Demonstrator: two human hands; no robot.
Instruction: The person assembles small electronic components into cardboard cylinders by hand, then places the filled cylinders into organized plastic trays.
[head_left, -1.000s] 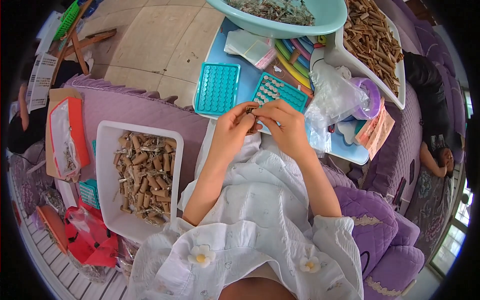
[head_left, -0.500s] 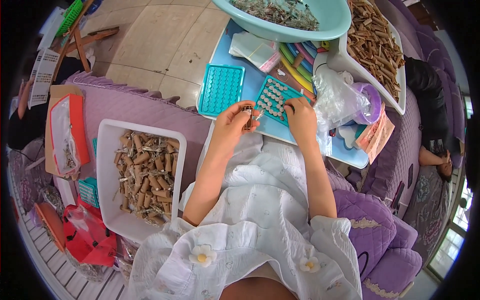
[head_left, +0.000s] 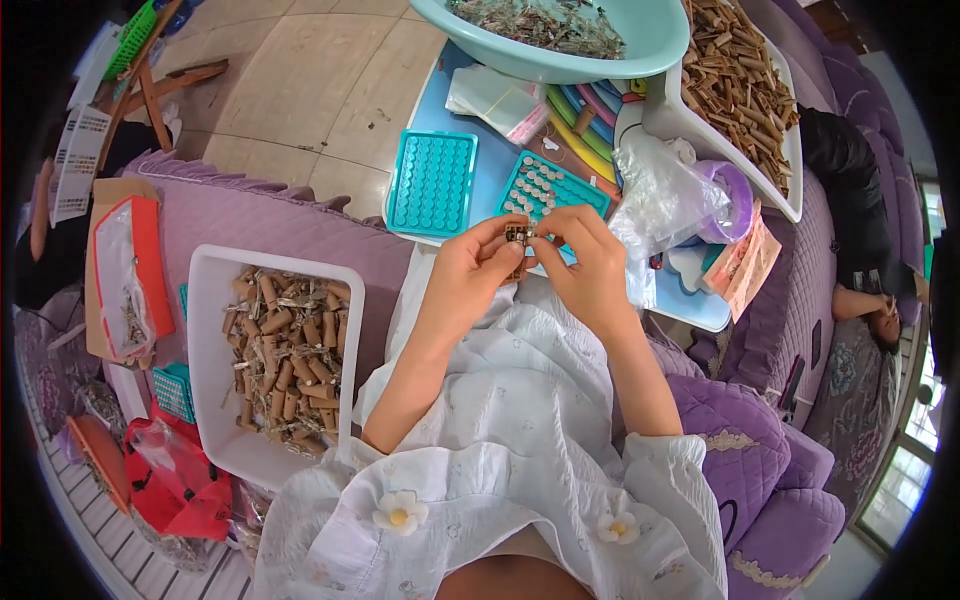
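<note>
My left hand [head_left: 466,272] is closed around a small brown and gold patterned piece [head_left: 516,235], perhaps a short box or tube, held upright in front of my lap. My right hand [head_left: 588,268] meets it there, thumb and forefinger pinched at the piece's upper end. Whatever sits in that pinch is too small to make out. Just beyond my hands lies a teal moulded tray [head_left: 582,190] partly filled with small whitish round pieces [head_left: 533,186]. To its left, a second teal tray [head_left: 432,182] has rows of round hollows.
A white bin [head_left: 355,330] of brown paper tubes stands on my left. Above the blue table are a pale green basin [head_left: 560,68] and another white bin [head_left: 797,150] of tubes. Clear plastic bags [head_left: 655,195] and a purple tape roll [head_left: 738,200] lie at right; a person [head_left: 850,220] lies beyond.
My right hand has come off the tray of round pieces and moved left and toward me, to the brown patterned piece. My left hand has shifted slightly right with it.
</note>
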